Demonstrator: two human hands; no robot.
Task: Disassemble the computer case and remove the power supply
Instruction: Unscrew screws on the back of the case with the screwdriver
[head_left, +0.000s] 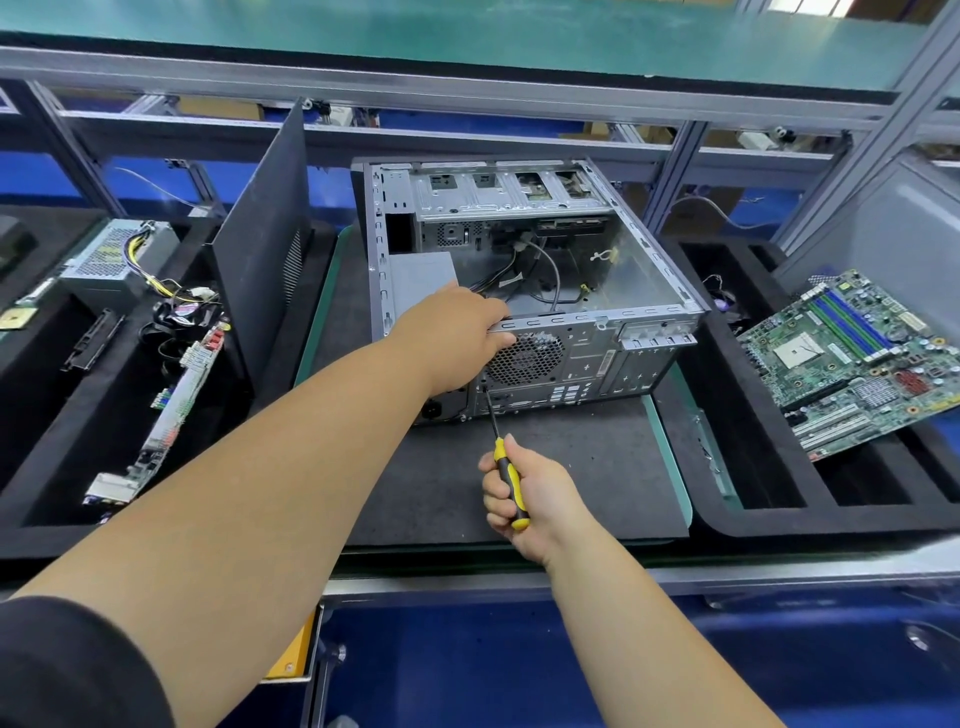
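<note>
Grey steel case (524, 291) lay on its side on the dark mat (519, 483), open side up, rear panel facing the person. Left hand (457, 338) gripped the rear top edge of the case, fingers curled over the rim just above the fan grille (524, 358), thumb on the panel outside. Right hand (524, 493) was wrapped around the yellow-black screwdriver (506, 467) handle, below and in front of the case, well clear of it; only the shaft bridged the gap, tip on a screw point at the rear panel's left side, just under the left hand and beside the grille. PSU (421, 273) sat inside at the case's rear-left corner, grey box partly hidden behind the left wrist, so directly behind the left hand's grip and up-left of the screwdriver tip. Loose cables (540, 275) ran across the case floor to its right. Off to the sides: black side panel (260, 249) stood upright left of the case, another power supply (114, 260) with wire bundle in the left tray, motherboard (857, 358) tilted in the right tray.
</note>
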